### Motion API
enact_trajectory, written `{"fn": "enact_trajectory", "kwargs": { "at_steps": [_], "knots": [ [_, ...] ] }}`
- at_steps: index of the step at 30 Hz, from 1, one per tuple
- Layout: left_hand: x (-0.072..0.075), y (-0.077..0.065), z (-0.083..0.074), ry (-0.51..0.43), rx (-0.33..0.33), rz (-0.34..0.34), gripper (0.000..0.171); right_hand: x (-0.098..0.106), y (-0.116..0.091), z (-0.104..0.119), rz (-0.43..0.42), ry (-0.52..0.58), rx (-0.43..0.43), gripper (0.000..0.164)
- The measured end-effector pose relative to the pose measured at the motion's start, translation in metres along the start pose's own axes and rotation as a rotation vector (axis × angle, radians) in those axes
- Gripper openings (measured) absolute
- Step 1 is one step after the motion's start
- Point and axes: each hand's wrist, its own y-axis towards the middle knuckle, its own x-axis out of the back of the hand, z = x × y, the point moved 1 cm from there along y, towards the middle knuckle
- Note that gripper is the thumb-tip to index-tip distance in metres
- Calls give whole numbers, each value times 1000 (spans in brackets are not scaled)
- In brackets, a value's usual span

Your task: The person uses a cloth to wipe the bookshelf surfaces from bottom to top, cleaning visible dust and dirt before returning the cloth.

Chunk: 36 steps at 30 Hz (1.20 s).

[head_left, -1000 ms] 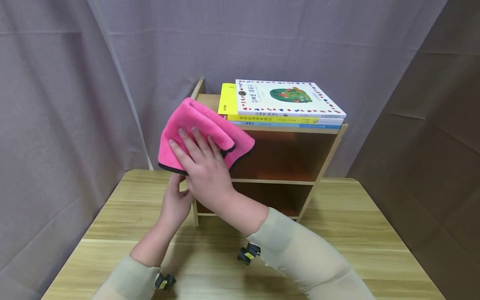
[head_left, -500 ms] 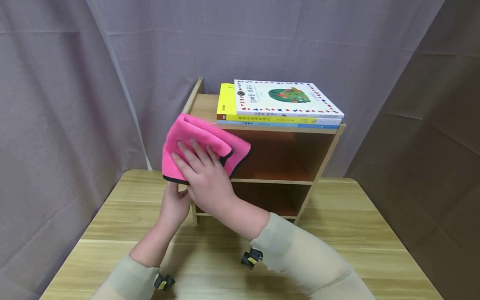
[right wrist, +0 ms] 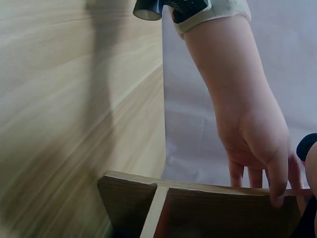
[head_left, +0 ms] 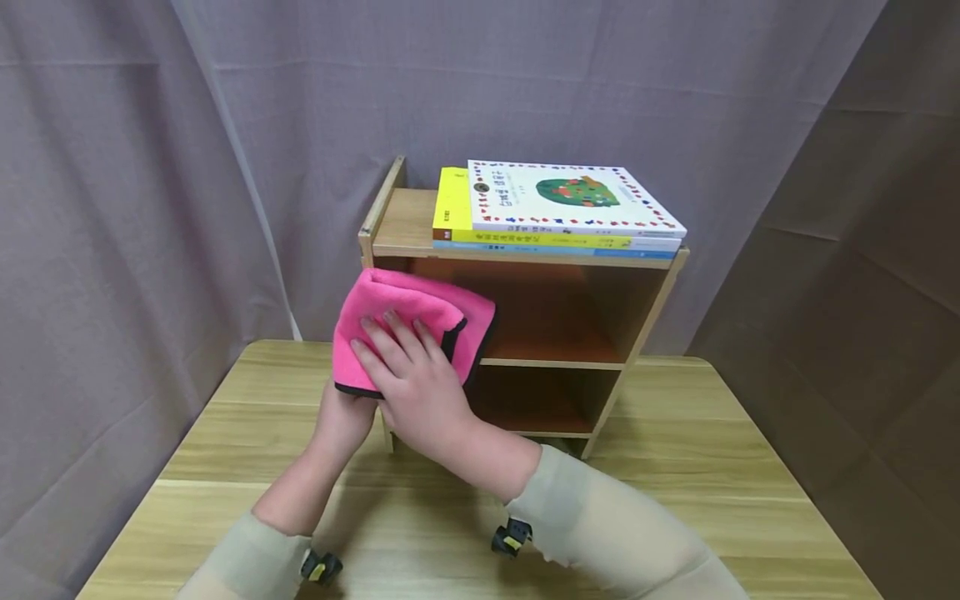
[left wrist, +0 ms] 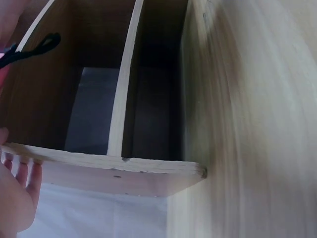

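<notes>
In the head view, my right hand point(head_left: 423, 387) lies with extended, spread fingers on a folded pink cloth point(head_left: 352, 350) with black edging. The cloth covers part of the left front edge of a small wooden shelf point(head_left: 517, 255); my right thumb is hidden. My left hand point(head_left: 347, 417) is lower, partly behind the cloth. It grips the shelf's left side panel point(right wrist: 198, 186), with the thumb on the inner face and the fingers outside, as the right wrist view shows. In the left wrist view, left-hand fingers point(left wrist: 33, 181) touch the panel's outer side.
Several books point(head_left: 570, 204) lie stacked on the shelf's top board, a white picture book uppermost. Two compartments open to the front beneath. The shelf stands on a wood-grain table point(head_left: 720, 483), with grey curtains point(head_left: 525, 75) behind and at the sides.
My right hand and the cloth have slid down the shelf's left front edge, uncovering its upper left corner. My left hand stays on the side panel, a little lower now.
</notes>
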Motion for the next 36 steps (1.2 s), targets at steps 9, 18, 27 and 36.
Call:
{"fn": "enact_trajectory", "kwargs": {
  "at_steps": [9,18,27,36],
  "knots": [
    [0,0,5,79,-6,-13,43,-2,-4,4,-40,-35,20,52],
    [1,1,5,146,5,-20,40,-4,-6,2,-46,-19,44,57],
    [0,3,6,113,14,-9,41,-5,-8,-3,-79,67,56,58],
    [-2,5,8,112,-90,-7,45,14,-14,-15,-125,195,14,52]
  ]
}}
